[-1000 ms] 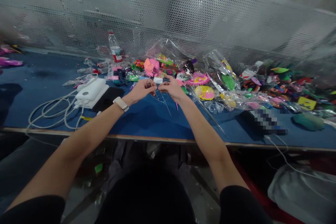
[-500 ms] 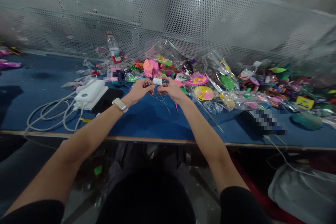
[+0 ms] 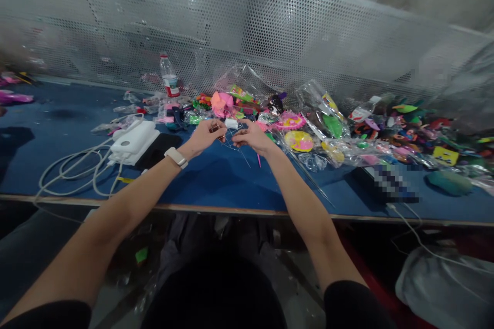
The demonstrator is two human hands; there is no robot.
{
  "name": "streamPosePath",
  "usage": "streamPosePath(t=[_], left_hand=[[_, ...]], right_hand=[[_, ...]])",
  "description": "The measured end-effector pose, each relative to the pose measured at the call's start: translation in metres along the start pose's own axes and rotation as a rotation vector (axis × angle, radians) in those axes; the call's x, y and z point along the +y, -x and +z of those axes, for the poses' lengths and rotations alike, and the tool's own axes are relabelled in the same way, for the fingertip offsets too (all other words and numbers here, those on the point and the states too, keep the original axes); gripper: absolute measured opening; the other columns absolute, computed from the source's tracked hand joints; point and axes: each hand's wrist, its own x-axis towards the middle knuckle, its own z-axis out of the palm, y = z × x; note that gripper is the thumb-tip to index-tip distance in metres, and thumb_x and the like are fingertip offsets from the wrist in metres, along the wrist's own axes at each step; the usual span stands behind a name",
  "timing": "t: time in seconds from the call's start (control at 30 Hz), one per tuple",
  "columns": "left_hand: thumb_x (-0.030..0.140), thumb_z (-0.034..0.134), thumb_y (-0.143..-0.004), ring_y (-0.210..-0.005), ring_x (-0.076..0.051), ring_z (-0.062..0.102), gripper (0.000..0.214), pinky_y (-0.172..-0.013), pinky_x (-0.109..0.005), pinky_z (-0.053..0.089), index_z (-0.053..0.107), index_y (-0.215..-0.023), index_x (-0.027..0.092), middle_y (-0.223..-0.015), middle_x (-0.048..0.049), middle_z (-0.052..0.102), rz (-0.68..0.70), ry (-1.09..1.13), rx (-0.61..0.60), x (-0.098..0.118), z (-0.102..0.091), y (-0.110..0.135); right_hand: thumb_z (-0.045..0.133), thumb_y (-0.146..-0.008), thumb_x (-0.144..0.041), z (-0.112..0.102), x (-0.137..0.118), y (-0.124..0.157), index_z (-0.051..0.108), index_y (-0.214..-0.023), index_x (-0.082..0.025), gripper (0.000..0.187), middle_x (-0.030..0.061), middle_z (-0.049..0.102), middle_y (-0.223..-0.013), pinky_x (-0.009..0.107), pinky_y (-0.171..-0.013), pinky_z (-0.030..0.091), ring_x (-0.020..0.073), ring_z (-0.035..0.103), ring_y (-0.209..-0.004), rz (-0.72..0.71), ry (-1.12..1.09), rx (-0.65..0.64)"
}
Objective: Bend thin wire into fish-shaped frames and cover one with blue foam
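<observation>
pinched thin wires [image 3: 234,147] between the thumb and fingers of the left hand [image 3: 205,135] and likewise of the right hand [image 3: 252,138]. held them over the blue table [image 3: 216,185], near a small white block [image 3: 231,123] and a pink piece [image 3: 221,105] beyond. couldn't tell the wires' full shape.

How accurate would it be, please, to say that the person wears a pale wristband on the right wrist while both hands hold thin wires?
Nearly: the head view shows the pale wristband on the left wrist, not the right; the left hand and right hand do both hold thin wires.
</observation>
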Motion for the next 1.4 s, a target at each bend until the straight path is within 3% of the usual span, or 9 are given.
streamPosePath(t=[0.33,0.47,0.57,0.63,0.83,1.1,1.27,1.4], left_hand=[[0.032,0.079,-0.09,-0.064,-0.016,0.068,0.017,-0.071,-0.034,0.059,0.068,-0.086,0.02,-0.07,-0.0013,0.067,-0.002,-0.033,-0.035,-0.003,0.003,0.001],[0.031,0.079,-0.09,-0.064,-0.015,0.068,0.015,-0.07,-0.034,0.059,0.068,-0.085,0.021,-0.072,-0.0017,0.067,-0.014,-0.017,-0.059,-0.002,0.004,0.002],[0.03,0.079,-0.088,-0.063,-0.015,0.067,0.015,-0.069,-0.033,0.058,0.068,-0.085,0.021,-0.072,-0.0012,0.066,-0.018,-0.027,-0.088,0.0,0.005,0.003],[0.032,0.081,-0.087,-0.063,-0.014,0.066,0.018,-0.069,-0.032,0.058,0.067,-0.084,0.021,-0.072,-0.0006,0.066,-0.022,-0.022,-0.101,0.001,0.007,0.003],[0.044,0.078,-0.093,-0.065,-0.014,0.064,0.029,-0.069,-0.032,0.058,0.063,-0.082,0.021,-0.073,-0.0018,0.064,0.003,0.026,-0.048,-0.002,0.006,0.001],[0.047,0.07,-0.101,-0.066,-0.015,0.062,0.032,-0.069,-0.033,0.057,0.055,-0.088,0.023,-0.077,-0.0008,0.059,0.001,0.009,-0.087,0.004,0.01,0.001],[0.052,0.063,-0.105,-0.066,-0.016,0.058,0.035,-0.068,-0.034,0.054,0.052,-0.088,0.023,-0.078,-0.0011,0.054,0.046,-0.053,-0.064,0.013,0.015,0.003],[0.053,0.063,-0.105,-0.067,-0.018,0.057,0.035,-0.068,-0.035,0.052,0.052,-0.089,0.024,-0.076,-0.0022,0.056,0.093,-0.123,-0.023,0.02,0.016,0.006]], right_hand=[[0.09,-0.067,-0.006,0.006,-0.002,0.0,0.047,-0.156,-0.023,0.1,-0.0021,0.071,-0.083,0.031,-0.065,0.062,0.0192,0.071,-0.074,0.006,-0.064,0.121],[0.089,-0.07,-0.01,0.007,-0.007,0.003,0.059,-0.144,-0.022,0.081,-0.0004,0.071,-0.086,0.032,-0.066,0.062,0.0203,0.072,-0.077,0.027,-0.047,0.063],[0.088,-0.075,-0.017,0.008,-0.007,0.001,0.064,-0.127,-0.022,0.058,0.0003,0.071,-0.09,0.032,-0.071,0.062,0.0187,0.072,-0.081,-0.047,-0.066,0.09],[0.087,-0.077,-0.02,0.009,-0.005,0.0,0.063,-0.123,-0.024,0.052,-0.0002,0.07,-0.092,0.033,-0.077,0.062,0.0177,0.071,-0.082,-0.103,-0.073,0.119],[0.094,-0.074,-0.031,0.013,-0.001,-0.001,0.06,-0.13,-0.025,0.066,-0.0002,0.07,-0.09,0.035,-0.079,0.062,0.0195,0.07,-0.082,-0.12,-0.021,0.125],[0.097,-0.073,-0.047,0.017,-0.003,-0.001,0.06,-0.131,-0.027,0.071,0.0008,0.069,-0.088,0.041,-0.084,0.062,0.0243,0.071,-0.089,-0.203,0.043,0.166],[0.1,-0.071,-0.046,0.019,-0.013,0.007,0.055,-0.139,-0.029,0.083,0.0046,0.072,-0.096,0.047,-0.088,0.062,0.0287,0.07,-0.099,-0.246,0.044,0.136],[0.096,-0.076,-0.04,0.021,-0.021,0.013,0.05,-0.145,-0.029,0.085,0.0044,0.072,-0.096,0.047,-0.087,0.062,0.0274,0.07,-0.096,-0.218,0.076,0.098]])
